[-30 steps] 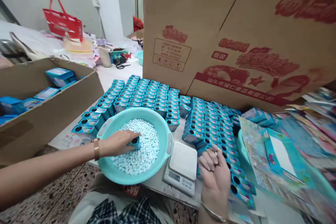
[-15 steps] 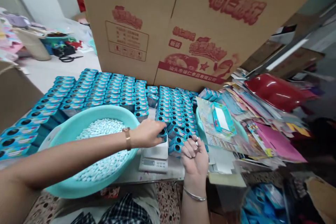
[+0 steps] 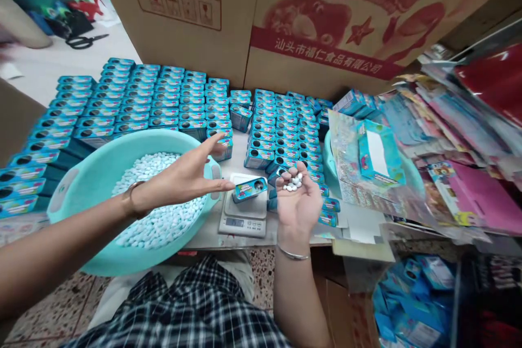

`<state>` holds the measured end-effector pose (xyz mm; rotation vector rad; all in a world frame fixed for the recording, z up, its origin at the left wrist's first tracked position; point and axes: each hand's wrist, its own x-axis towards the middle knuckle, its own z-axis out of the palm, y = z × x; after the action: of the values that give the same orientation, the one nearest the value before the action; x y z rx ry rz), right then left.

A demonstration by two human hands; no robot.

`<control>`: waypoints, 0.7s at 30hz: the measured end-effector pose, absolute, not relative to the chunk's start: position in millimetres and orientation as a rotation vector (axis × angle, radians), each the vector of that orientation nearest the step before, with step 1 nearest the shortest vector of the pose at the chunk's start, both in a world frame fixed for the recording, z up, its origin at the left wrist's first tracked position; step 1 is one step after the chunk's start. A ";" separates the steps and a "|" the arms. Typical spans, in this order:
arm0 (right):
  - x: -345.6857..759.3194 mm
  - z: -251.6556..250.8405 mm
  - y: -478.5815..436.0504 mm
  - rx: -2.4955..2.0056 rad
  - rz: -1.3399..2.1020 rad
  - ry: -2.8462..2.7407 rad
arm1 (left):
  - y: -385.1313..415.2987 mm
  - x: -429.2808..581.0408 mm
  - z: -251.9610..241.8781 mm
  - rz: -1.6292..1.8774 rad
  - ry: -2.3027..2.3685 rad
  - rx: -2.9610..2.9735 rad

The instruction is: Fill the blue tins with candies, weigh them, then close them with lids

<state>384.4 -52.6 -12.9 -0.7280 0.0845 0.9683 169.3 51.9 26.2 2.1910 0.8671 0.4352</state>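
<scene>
Fingers (image 3: pixel 209 148) of left hand (image 3: pixel 181 176): spread wide, thumb well apart from index finger. Thumb tip: at left end of blue box (image 3: pixel 248 190); contact or narrow gap, cannot tell. Fingers of right hand (image 3: pixel 299 206): curled inward over upturned palm, cupping white tablets (image 3: pixel 292 182).

Location of blue box: on pan of digital scale (image 3: pixel 243 227), between both hands. Orientation: holed face upward; long axis crosswise, slightly oblique. Lettered end: toward left hand. Round opening: toward right hand and slightly farther forward.

Counts:
- Blue box on scale: one.
- Digital scale: one, display lit, digits too small to read.
- Tablets in right palm: about ten visible, total partly hidden by fingers.
- Teal basin (image 3: pixel 95 166): one, with two handles; loose tablets inside, too many to count; partly behind left forearm.
- Standing boxes, left block (image 3: pixel 142 95): six rows.
- Standing boxes, right block (image 3: pixel 281 128): at least three rows.
- Large carton (image 3: pixel 240 32), behind both blocks: one.
- Scissors (image 3: pixel 86 41), far left: one pair.
- Bangle (image 3: pixel 292 254), right wrist: one.
</scene>
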 end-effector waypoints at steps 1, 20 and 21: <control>383.1 -12.2 -49.3 -0.736 0.967 0.088 | 51.0 163.1 23.4 0.442 0.877 2.135; 360.9 -17.5 -29.0 -0.788 0.915 0.044 | 24.5 211.9 -18.1 0.301 0.695 2.082; 360.3 -18.1 -28.8 -0.809 0.908 0.020 | 24.7 213.4 -18.9 0.299 0.702 2.091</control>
<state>360.3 -28.8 -18.1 -0.8086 0.0197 0.9079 213.4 24.7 -18.9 2.0905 0.7018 0.2986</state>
